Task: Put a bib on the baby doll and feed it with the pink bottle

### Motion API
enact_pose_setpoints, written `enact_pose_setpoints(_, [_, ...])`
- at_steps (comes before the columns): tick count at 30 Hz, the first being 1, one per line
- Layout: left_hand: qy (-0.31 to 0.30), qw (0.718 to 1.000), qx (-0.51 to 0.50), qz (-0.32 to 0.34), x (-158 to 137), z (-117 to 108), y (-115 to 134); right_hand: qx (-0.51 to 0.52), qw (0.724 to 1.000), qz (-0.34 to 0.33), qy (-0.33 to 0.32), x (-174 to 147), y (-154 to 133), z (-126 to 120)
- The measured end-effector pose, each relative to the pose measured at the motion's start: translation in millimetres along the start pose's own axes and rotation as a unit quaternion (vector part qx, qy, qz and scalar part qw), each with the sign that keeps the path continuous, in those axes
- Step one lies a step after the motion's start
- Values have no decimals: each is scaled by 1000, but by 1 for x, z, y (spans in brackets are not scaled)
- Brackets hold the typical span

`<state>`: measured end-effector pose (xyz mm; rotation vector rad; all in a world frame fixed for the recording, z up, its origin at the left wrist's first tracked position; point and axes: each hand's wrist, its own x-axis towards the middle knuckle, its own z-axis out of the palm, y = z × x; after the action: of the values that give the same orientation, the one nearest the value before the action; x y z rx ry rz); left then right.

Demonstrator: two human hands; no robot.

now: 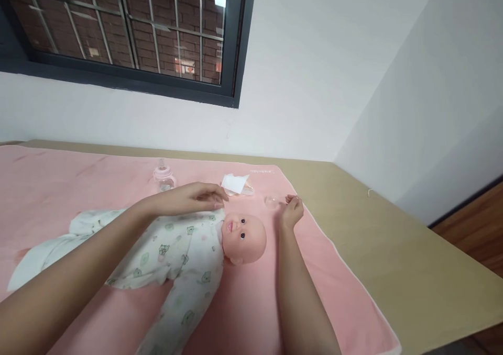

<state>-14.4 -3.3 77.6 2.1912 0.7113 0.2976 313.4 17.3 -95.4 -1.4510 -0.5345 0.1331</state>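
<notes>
A baby doll [243, 240] in white pyjamas with a green print lies on its back on a pink mat [251, 308], head to the right. My left hand [194, 197] is over the doll's far shoulder, its fingers stretched out to the right with nothing in them. Beyond the doll's head, my right hand [292, 212] rests at the mat's right side with its fingers curled in and no object showing in them. Just left of it is a small clear plastic piece [271, 202]. A white tissue [234, 182] lies on an orange-edged clear packet between the hands.
A pink-topped baby bottle [163, 175] stands behind my left wrist. The mat covers part of a tan tabletop [353, 229], which meets a white wall [291, 82]. A dark-framed window [157, 30] with bars is above at the left. Brown wood [475, 232] shows at the right.
</notes>
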Motion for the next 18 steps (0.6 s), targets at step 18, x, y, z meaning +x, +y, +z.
enact_pose_setpoints(18, [-166, 978, 86, -95, 145, 55, -52, -44, 976, -142, -159, -37, -28, 6])
